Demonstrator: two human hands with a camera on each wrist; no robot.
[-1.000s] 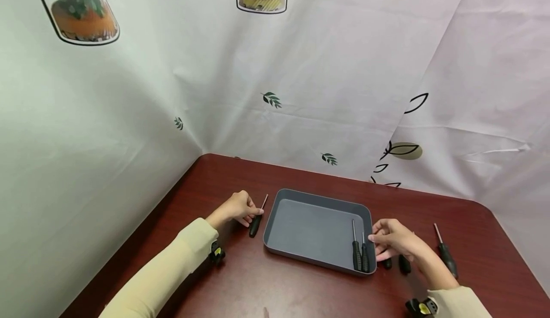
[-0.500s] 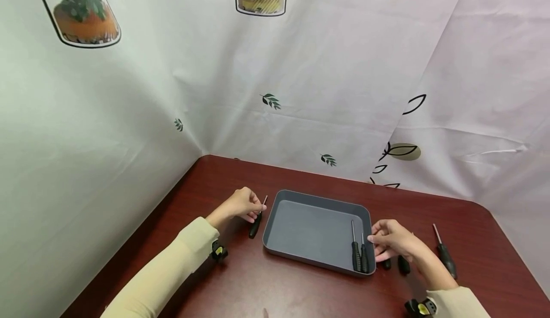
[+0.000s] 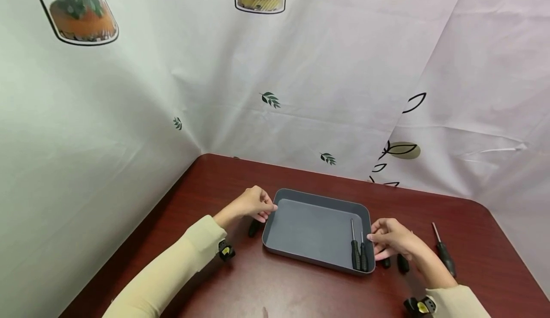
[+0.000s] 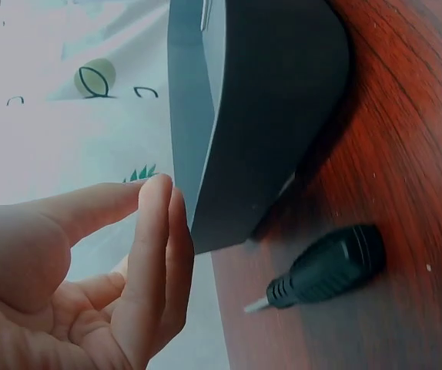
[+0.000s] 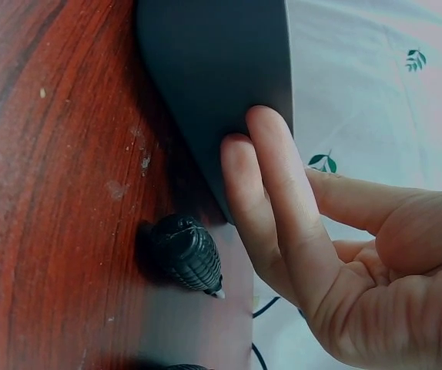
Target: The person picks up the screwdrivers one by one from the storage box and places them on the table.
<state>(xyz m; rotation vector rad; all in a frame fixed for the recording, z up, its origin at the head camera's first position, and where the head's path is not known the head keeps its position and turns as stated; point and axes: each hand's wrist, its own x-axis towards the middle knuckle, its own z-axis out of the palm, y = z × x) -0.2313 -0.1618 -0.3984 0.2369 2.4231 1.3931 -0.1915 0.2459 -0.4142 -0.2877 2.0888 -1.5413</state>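
A grey baking tray lies on the table, with two black-handled screwdrivers along its right side. My right hand grips the tray's right wall, fingers outside and thumb over the rim. At the tray's left rim is my left hand, its thumb and fingers bent close together. In the left wrist view its fingertips stand just above the rim, with nothing seen between them. Another screwdriver lies on the table left of the tray, mostly hidden beneath the left hand in the head view.
Right of the tray lie two black handles, partly covered by the right hand. Farther right is a larger screwdriver. A white patterned cloth hangs behind and left of the reddish-brown table.
My left hand has moved right, from over the left screwdriver to the tray's left rim. The right hand has stayed on the tray, which has not visibly moved.
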